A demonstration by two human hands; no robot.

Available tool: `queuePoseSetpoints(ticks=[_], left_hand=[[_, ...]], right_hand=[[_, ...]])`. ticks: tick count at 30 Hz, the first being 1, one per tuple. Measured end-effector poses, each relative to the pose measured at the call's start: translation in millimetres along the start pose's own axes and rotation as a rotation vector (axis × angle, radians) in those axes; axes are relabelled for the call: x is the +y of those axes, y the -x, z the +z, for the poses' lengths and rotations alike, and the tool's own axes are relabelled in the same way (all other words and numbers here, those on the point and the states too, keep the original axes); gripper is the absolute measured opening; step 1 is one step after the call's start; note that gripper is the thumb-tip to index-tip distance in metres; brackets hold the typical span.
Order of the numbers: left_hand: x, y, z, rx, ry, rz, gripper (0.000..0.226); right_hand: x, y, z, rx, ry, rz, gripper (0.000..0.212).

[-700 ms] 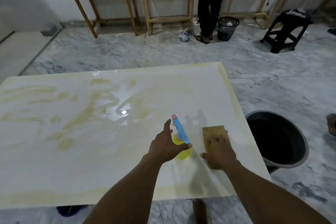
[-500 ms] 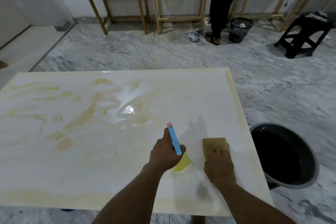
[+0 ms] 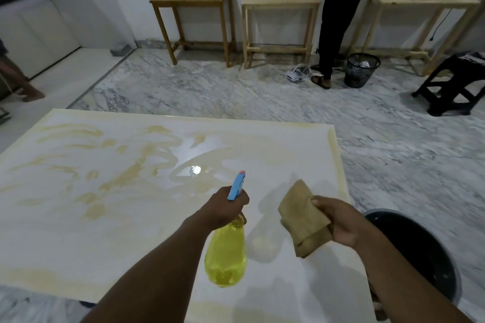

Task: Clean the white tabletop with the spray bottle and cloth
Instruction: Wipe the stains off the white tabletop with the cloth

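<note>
The white tabletop [image 3: 78, 217] fills the lower left and carries yellow-brown smears across its left and middle, with a wet shiny patch near the centre. My left hand [image 3: 223, 208] grips the neck of a spray bottle [image 3: 226, 254] with a yellow body and a blue head, held in the air above the table's near right part, nozzle pointing away from me. My right hand [image 3: 338, 220] holds a folded tan cloth [image 3: 304, 220] lifted off the surface, just right of the bottle.
A dark round basin [image 3: 425, 252] stands on the marble floor by the table's right edge. Farther back are wooden side tables [image 3: 194, 0], a person in black [image 3: 338, 8], a black mesh bin [image 3: 360, 69] and a black stool [image 3: 454, 84]. A bare foot [image 3: 31, 94] shows at far left.
Both hands have risen from the tabletop: the left lifted the spray bottle into the air, and the right picked the cloth up off the surface. The view tilted upward.
</note>
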State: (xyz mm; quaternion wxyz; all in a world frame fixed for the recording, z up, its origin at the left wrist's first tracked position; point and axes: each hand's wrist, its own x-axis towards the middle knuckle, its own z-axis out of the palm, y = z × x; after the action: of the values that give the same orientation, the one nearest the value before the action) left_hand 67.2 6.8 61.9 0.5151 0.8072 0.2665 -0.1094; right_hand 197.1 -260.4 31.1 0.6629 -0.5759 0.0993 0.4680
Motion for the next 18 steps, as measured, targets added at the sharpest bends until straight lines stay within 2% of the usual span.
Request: queuePoseSetpoints(ticks=[4, 6, 8, 11, 15, 18], left_hand=[[17, 19, -12, -0.054, 0.016, 0.032, 0.036], [25, 32, -15, -0.05, -0.013, 0.061, 0.046], [31, 48, -16, -0.057, -0.054, 0.1, 0.051], [26, 75, -21, -0.053, -0.124, 0.15, 0.042], [5, 112, -35, -0.042, -0.143, 0.136, 0.052], [-4, 131, -39, -0.068, -0.18, 0.156, 0.053]], right_hand=[[-28, 39, 20, -0.176, -0.401, -0.213, 0.03], [-20, 41, 41, -0.253, -0.529, -0.246, 0.047], [-8, 37, 66, -0.268, -0.558, -0.271, 0.063], [7, 39, 103, -0.324, -0.604, -0.235, 0.074], [25, 56, 128, -0.38, -0.622, -0.261, 0.078], [33, 64, 129, -0.351, -0.562, -0.245, 0.073]])
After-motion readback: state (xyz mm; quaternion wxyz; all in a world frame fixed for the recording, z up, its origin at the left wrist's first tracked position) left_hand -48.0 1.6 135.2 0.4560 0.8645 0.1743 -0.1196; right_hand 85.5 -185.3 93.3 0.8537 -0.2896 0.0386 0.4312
